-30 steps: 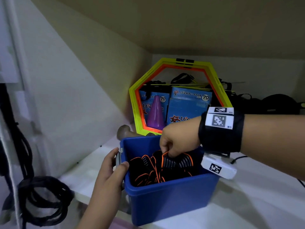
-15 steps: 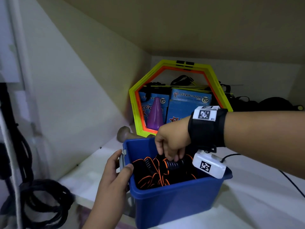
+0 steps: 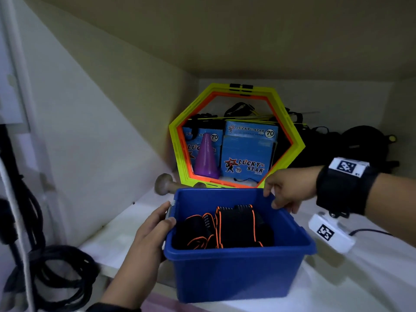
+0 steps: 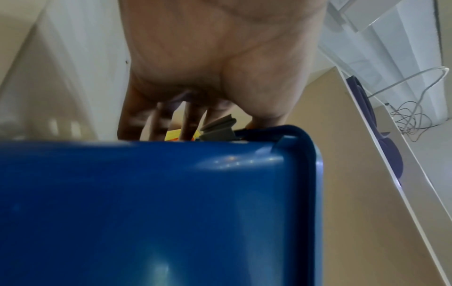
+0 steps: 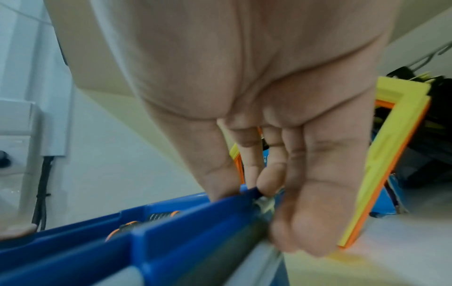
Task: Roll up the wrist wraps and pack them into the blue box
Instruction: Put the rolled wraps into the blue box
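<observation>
Both hands on the deep blue plastic box (image 3: pixel 236 273), which sits on a white shelf (image 3: pixel 360 287) w/ the rolled black, orange-edged wrist wraps (image 3: pixel 234 226) inside. Left hand (image 3: pixel 153 230) curls over the near-left rim; right hand (image 3: pixel 290 188) pinches the far-right rim. Packing appears finished; next move is prob. shifting the box, which calls for an even two-sided grip.

Right hand (image 3: pixel 290 190) left the wrist wraps (image 3: pixel 234 226), now grips blue box (image 3: pixel 236 273) rim.
</observation>
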Demonstrator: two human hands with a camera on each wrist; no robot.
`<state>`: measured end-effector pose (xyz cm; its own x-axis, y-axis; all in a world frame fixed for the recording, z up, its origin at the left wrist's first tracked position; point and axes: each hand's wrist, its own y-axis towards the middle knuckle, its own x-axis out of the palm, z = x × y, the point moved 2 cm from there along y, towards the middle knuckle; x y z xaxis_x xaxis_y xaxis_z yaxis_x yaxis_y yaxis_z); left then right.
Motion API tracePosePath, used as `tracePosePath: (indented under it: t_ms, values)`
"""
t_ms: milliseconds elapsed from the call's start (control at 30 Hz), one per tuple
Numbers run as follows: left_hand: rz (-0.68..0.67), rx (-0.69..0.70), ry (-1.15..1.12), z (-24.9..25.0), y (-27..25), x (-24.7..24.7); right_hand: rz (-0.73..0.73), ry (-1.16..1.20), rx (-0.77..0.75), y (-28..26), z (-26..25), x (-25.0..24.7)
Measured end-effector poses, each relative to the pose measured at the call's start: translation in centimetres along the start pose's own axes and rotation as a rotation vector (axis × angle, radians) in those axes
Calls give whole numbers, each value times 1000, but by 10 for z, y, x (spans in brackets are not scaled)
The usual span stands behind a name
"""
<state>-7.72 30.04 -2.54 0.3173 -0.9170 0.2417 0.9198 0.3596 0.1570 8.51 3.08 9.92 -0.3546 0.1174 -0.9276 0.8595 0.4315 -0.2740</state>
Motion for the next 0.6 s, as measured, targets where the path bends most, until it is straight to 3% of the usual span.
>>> tracePosePath:
  t_ms: [167,367,533,600]
  values:
    - [-128,-41,-10,-1,0,28,96,169,15,-29,44,11]
    - [-261,-77,-63,-13,-3,86,188,207,89,-73,98,11]
    - [-258,-82,-56,-24,-4,130,337,-155,50,-98,112,-3]
    - [-245,-79,-57,-25,-6,138,310,-120,-31,-101,103,-6]
